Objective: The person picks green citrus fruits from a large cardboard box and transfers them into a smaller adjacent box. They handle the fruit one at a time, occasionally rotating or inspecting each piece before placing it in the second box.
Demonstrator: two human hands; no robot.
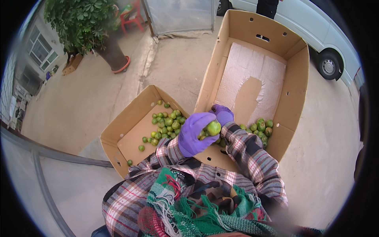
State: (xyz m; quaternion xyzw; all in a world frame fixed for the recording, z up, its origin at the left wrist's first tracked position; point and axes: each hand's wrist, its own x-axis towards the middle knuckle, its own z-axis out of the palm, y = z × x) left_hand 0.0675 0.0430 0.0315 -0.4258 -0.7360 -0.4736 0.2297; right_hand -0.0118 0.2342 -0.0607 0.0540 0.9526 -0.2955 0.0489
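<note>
My left hand [191, 136], in a purple glove, has its thumb and fingers around a green tomato [213, 128]. It is held over the near left corner of the large cardboard box [291, 86]. Just beyond it is my right hand [224, 114], also gloved in purple, by that box's left wall. Its fingers are partly hidden, so whether they hold anything is unclear. Several green tomatoes [260, 125] lie in the large box's near end, some behind my hands and right sleeve. To the left, a smaller cardboard box [130, 130] contains many small green tomatoes [168, 122].
Torn pale foam sheeting [239, 63] lines the large box's floor. A potted plant [111, 53] and a red chair [133, 17] stand at the far left. Beyond the box are a person's dark-clothed legs [266, 8] and a white van [319, 26]. A metal frame [59, 152] runs along the left.
</note>
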